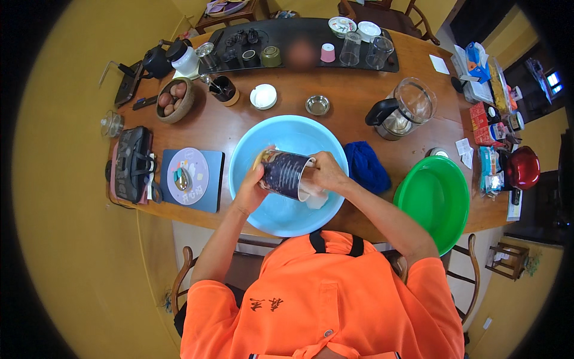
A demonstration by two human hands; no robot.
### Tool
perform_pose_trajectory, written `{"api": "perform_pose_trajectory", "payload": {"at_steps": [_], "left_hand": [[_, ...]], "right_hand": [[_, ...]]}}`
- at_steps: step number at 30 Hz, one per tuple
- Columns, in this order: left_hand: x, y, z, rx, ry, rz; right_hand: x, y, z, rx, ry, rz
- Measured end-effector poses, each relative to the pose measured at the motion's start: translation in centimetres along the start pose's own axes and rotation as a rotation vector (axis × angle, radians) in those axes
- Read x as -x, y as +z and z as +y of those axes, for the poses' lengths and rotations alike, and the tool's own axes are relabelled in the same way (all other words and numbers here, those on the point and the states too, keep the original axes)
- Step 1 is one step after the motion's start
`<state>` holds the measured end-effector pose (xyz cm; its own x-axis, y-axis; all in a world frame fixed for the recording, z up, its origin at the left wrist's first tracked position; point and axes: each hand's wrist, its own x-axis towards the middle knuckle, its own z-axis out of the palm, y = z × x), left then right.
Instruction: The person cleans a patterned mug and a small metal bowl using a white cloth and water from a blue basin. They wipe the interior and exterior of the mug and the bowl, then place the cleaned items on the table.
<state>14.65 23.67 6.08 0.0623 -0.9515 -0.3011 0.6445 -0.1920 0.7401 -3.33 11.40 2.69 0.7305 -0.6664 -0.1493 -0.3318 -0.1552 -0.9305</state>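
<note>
A dark blue mug (288, 173) with pale streaks lies tilted on its side over the light blue basin (239, 152), its mouth facing right. My left hand (254, 182) is wrapped around its base end; something yellowish shows by those fingers. At the mug's mouth, my right hand (327, 172) is closed, with its fingertips partly hidden inside. A soft white thing (317, 200) hangs just below the mouth; whether it is cloth or foam I cannot tell. Water appears to lie in the basin.
A blue towel (366, 167) and a green basin (439, 203) are to the right. Behind stand a glass pot (412, 105), a metal bowl (317, 105) and a black tray (305, 27) with cups. A black bag (133, 164) lies left.
</note>
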Motion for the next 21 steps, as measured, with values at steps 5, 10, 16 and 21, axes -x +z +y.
{"api": "perform_pose_trajectory", "payload": {"at_steps": [5,10,16,21], "left_hand": [[0.7,-0.9,-0.2,0.14,-0.347,-0.044],[0.8,-1.1,-0.5,0.206,-0.365,-0.024],[0.4,-1.1,-1.7,0.208,-0.036,0.064],[0.2,0.9,0.2,-0.101,0.245,0.18]], "right_hand": [[0.1,-1.0,-2.4,0.516,-0.251,-0.061],[-0.4,-1.3,-3.2,0.598,-0.325,-0.096],[-0.5,-0.2,-2.9,0.391,-0.238,0.333],[-0.1,2.4,0.5,0.16,0.035,0.092]]}}
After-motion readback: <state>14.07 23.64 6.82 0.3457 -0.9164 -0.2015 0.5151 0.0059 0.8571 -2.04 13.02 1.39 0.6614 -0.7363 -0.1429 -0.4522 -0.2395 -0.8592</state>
